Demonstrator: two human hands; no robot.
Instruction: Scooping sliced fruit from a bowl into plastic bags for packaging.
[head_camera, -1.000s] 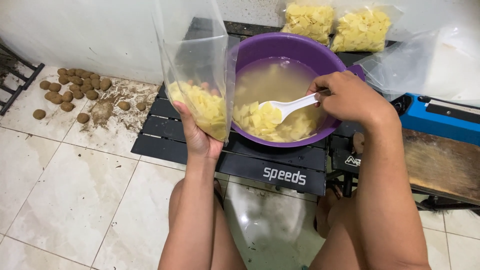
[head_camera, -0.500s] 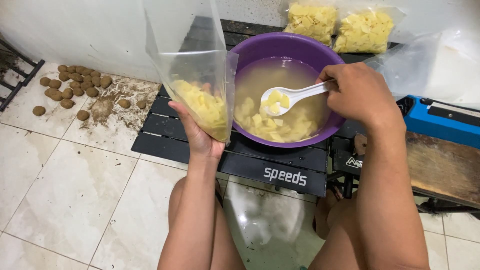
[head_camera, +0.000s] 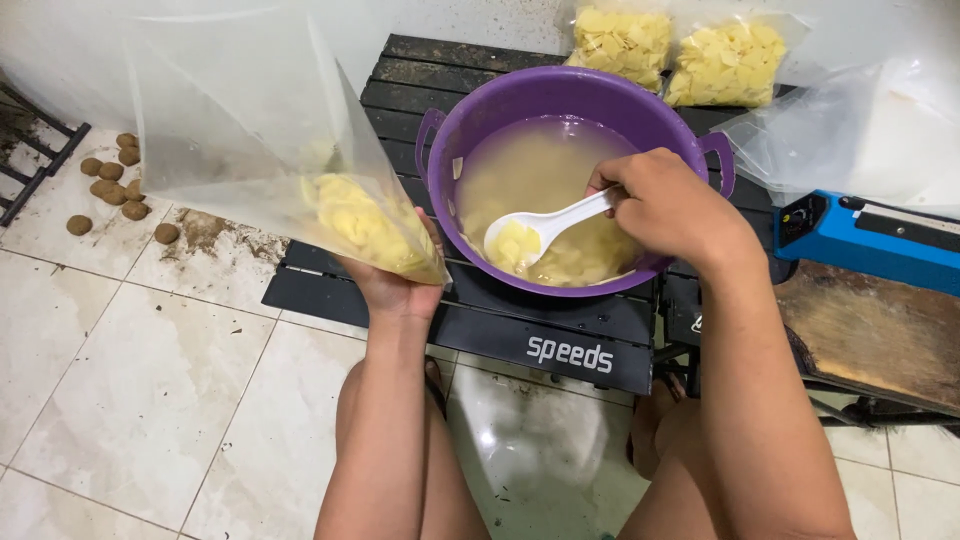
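Note:
My left hand (head_camera: 392, 285) grips the bottom corner of a clear plastic bag (head_camera: 250, 130) partly filled with pale yellow slices, held left of a purple basin (head_camera: 520, 100). The bag tilts, its mouth up and to the left. My right hand (head_camera: 665, 205) holds a white spoon (head_camera: 545, 225) over the basin; the spoon carries a few slices just above the cloudy water, where more slices lie. The basin stands on a low black slatted table (head_camera: 400, 80).
Two filled clear bags of slices (head_camera: 680, 50) lie behind the basin. A blue sealing machine (head_camera: 865, 240) sits on a wooden board (head_camera: 880, 335) at right, with loose plastic bags (head_camera: 860, 130) above it. Small brown potatoes (head_camera: 115, 180) lie on the tiled floor at left.
The spoon rose loaded from the water and has come back down low over the basin's left side. The bag has tilted and swung further left.

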